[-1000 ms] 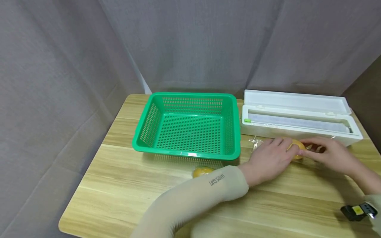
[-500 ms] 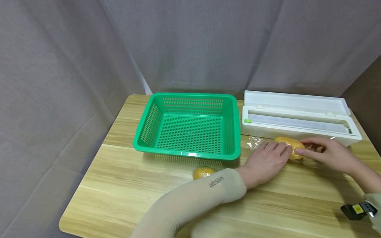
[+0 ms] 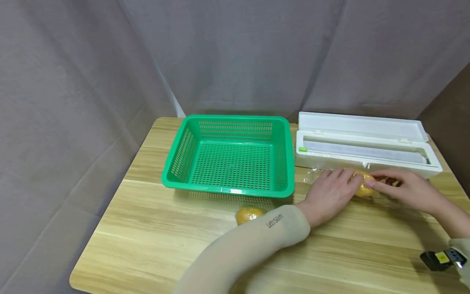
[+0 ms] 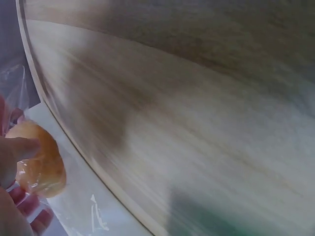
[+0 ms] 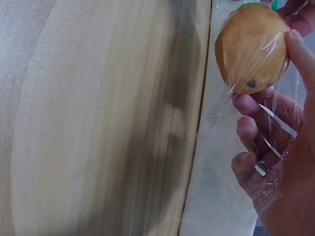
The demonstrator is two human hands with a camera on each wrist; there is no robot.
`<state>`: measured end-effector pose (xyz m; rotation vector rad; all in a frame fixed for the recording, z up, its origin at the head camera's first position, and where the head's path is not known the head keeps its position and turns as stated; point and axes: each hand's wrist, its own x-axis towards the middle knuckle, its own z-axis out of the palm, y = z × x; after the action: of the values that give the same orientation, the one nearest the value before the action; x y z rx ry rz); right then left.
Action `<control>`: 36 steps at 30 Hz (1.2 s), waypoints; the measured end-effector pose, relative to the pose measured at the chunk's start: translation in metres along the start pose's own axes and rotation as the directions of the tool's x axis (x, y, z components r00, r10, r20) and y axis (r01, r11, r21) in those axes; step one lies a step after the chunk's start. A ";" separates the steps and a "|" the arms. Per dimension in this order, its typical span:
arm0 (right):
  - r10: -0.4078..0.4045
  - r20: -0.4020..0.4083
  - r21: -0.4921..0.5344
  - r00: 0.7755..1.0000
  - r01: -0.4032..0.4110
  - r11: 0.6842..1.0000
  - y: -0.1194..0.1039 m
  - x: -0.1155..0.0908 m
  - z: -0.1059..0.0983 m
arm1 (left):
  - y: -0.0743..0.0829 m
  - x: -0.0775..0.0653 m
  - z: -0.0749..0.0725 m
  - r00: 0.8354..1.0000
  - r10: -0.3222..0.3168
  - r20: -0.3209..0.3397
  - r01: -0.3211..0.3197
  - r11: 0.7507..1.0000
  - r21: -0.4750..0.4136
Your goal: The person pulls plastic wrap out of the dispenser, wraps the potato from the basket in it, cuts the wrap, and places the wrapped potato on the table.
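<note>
Fruit [image 5: 253, 46], one, rounded, smooth, orange-yellow, in clear film [image 3: 312, 175], gripped by left hand [image 3: 332, 196] and right hand [image 3: 413, 190]. From it, seen from above: one long white box [image 3: 323, 160], open, twelve o'clock; second wrapped fruit [image 3: 248, 214], eight-to-nine; one perforated green basket [image 3: 227, 191], nine-to-ten; one wood-grain table [image 3: 154, 228] beneath.

The beige left sleeve [image 3: 242, 250] bears dark lettering [image 3: 274, 221]; a black, yellow-patched device [image 3: 436, 260] sits by the beige right cuff [image 3: 463, 245].

Fruits, two: first fruit [image 3: 365, 189], second fruit [image 3: 247, 214]. Hands, two: left hand [image 3: 330, 196], right hand [image 3: 412, 190]. Basket [image 3: 231, 163], one. Box [image 3: 330, 162], one; lid [image 3: 361, 126], one; roll [image 3: 361, 152], one; tab [image 3: 302, 149], one. Table [image 3: 147, 237], one. Sleeves [image 3: 253, 245], two.
</note>
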<state>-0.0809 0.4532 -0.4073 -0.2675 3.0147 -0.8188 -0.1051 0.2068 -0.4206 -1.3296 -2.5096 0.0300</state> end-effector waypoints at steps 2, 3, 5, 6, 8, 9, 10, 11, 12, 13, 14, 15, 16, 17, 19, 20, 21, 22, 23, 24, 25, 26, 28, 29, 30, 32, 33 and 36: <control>0.007 0.003 0.008 1.000 -0.007 1.000 -0.002 -0.001 -0.002 | 0.000 0.002 0.001 1.000 -0.011 -0.014 0.011 1.000 -0.029; 0.006 0.004 0.011 1.000 -0.006 1.000 -0.002 -0.002 -0.002 | 0.000 0.003 0.002 1.000 -0.017 -0.023 0.016 0.999 -0.040; 0.012 0.003 0.009 1.000 -0.012 1.000 -0.003 -0.003 -0.003 | 0.000 0.005 0.003 0.999 -0.023 -0.041 0.021 0.998 -0.052; 0.012 0.005 0.009 1.000 -0.012 1.000 -0.003 -0.004 -0.004 | 0.000 0.005 0.004 0.999 -0.024 -0.049 0.021 0.998 -0.054; 0.004 0.009 0.011 1.000 -0.004 1.000 -0.003 -0.003 -0.004 | 0.000 0.006 0.005 0.998 -0.026 -0.056 0.024 0.998 -0.051; 0.007 0.005 0.012 1.000 -0.007 1.000 -0.003 -0.003 -0.004 | 0.000 0.006 0.004 0.998 -0.026 -0.059 0.023 0.999 -0.047; 0.016 0.001 0.013 1.000 -0.016 1.000 -0.003 -0.004 -0.005 | 0.000 0.006 0.004 0.998 -0.025 -0.060 0.022 0.999 -0.043; 0.022 -0.003 0.015 1.000 -0.022 1.000 -0.003 -0.004 -0.005 | 0.000 0.006 0.003 0.998 -0.024 -0.055 0.021 0.999 -0.041; 0.025 -0.007 0.020 1.000 -0.025 0.999 -0.003 -0.005 -0.005 | -0.001 0.006 0.002 0.998 -0.022 -0.051 0.020 0.999 -0.038; 0.030 -0.011 0.027 0.999 -0.029 0.999 -0.003 -0.006 -0.005 | -0.001 0.006 0.002 0.999 -0.021 -0.046 0.019 0.999 -0.034; 0.034 -0.017 0.034 0.999 -0.033 0.999 -0.003 -0.007 -0.005 | -0.001 0.007 0.001 0.999 -0.019 -0.042 0.017 0.999 -0.031; 0.037 -0.024 0.038 0.999 -0.036 0.999 -0.003 -0.008 -0.005 | -0.001 0.007 0.001 0.999 -0.017 -0.035 0.016 0.999 -0.028; 0.042 -0.026 0.039 0.999 -0.041 0.998 -0.004 -0.008 -0.005 | -0.001 0.008 0.000 1.000 -0.015 -0.023 0.015 1.000 -0.024; 0.044 -0.026 0.034 0.999 -0.043 0.998 -0.004 -0.009 -0.005 | -0.001 0.008 0.000 1.000 -0.014 -0.013 0.014 1.000 -0.020; 0.042 -0.019 0.028 0.999 -0.041 0.999 -0.005 -0.009 -0.006 | 0.000 0.010 -0.001 1.000 -0.012 0.003 0.012 1.000 -0.009; 0.039 -0.017 0.021 0.999 -0.039 0.999 -0.005 -0.009 -0.005 | 0.000 0.011 -0.002 1.000 -0.010 0.012 0.010 1.000 -0.002; 0.042 -0.014 0.012 0.999 -0.042 0.999 -0.006 -0.009 -0.006 | 0.000 0.012 -0.003 1.000 -0.008 0.019 0.008 1.000 0.004; 0.049 -0.009 0.003 0.999 -0.049 0.999 -0.006 -0.008 -0.006 | 0.000 0.013 -0.003 1.000 -0.006 0.026 0.006 1.000 0.012; 0.054 -0.004 -0.007 0.999 -0.054 0.999 -0.007 -0.008 -0.006 | 0.000 0.014 -0.004 1.000 -0.005 0.027 0.005 1.000 0.017; 0.054 0.003 -0.008 0.999 -0.054 0.999 -0.007 -0.008 -0.006 | -0.001 0.014 -0.005 1.000 -0.006 0.028 0.005 1.000 0.021; 0.055 0.012 -0.015 0.998 -0.055 0.998 -0.006 -0.007 -0.007 | -0.001 0.015 -0.006 1.000 -0.007 0.027 0.006 1.000 0.026; 0.060 0.020 -0.019 0.998 -0.060 0.998 -0.006 -0.007 -0.007 | -0.001 0.016 -0.006 1.000 -0.008 0.024 0.007 1.000 0.030; 0.076 0.037 -0.022 0.996 -0.076 0.997 -0.007 -0.006 -0.009 | -0.002 0.017 -0.008 1.000 -0.011 0.025 0.010 0.999 0.031; 0.077 0.042 -0.022 0.996 -0.076 0.997 -0.006 -0.006 -0.009 | -0.002 0.018 -0.009 0.999 -0.014 0.031 0.013 0.999 0.030; 0.074 0.039 -0.016 0.996 -0.073 0.997 -0.006 -0.006 -0.010 | -0.003 0.019 -0.010 0.999 -0.018 0.040 0.017 0.999 0.029; 0.061 -0.001 -0.014 0.998 -0.061 0.998 -0.007 -0.008 -0.011 | -0.003 0.021 -0.011 0.998 -0.024 0.058 0.022 0.999 0.027; 0.042 -0.040 -0.022 0.998 -0.042 0.999 -0.008 -0.009 -0.012 | -0.003 0.022 -0.012 0.997 -0.027 0.069 0.026 0.999 0.028; -0.068 -0.196 -0.101 0.978 0.049 0.994 -0.013 -0.014 -0.014 | -0.003 0.026 -0.015 0.994 -0.040 0.099 0.038 0.999 0.023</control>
<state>-0.0660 0.4521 -0.3891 -0.2936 3.2540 -0.7479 -0.1178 0.2246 -0.3992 -1.3002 -2.6096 0.1166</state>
